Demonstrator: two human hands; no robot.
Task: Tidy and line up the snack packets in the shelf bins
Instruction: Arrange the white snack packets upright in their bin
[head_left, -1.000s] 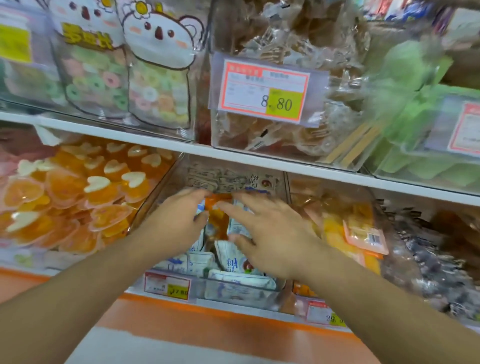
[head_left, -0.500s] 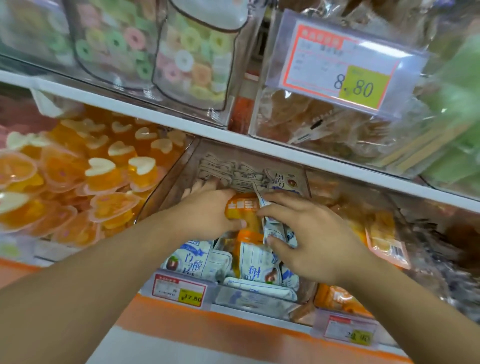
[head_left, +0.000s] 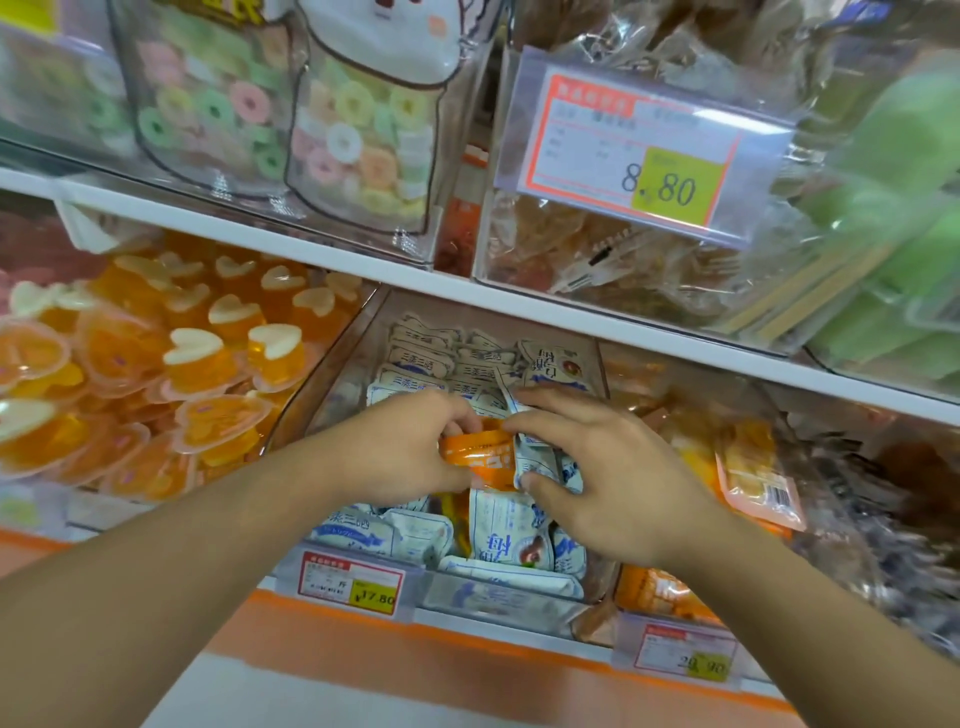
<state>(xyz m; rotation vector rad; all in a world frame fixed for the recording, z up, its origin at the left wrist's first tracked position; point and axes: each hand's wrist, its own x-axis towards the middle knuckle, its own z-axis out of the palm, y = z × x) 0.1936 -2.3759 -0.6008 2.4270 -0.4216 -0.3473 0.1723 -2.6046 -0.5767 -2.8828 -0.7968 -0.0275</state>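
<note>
Snack packets (head_left: 511, 514) looked light, soft and slippery; we pinched an orange packet (head_left: 480, 457) by its edges, left hand (head_left: 400, 452) and right hand (head_left: 613, 478) both gripping.

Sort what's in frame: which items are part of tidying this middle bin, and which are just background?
In the job:
- left hand, gripping the orange packet
- right hand, pinching a white-and-blue packet
- clear middle bin of white-and-blue packets

Background:
- orange heart jellies, left bin
- ring candy bags, upper shelf
- 8.80 price tag
- green packs, upper right
</note>
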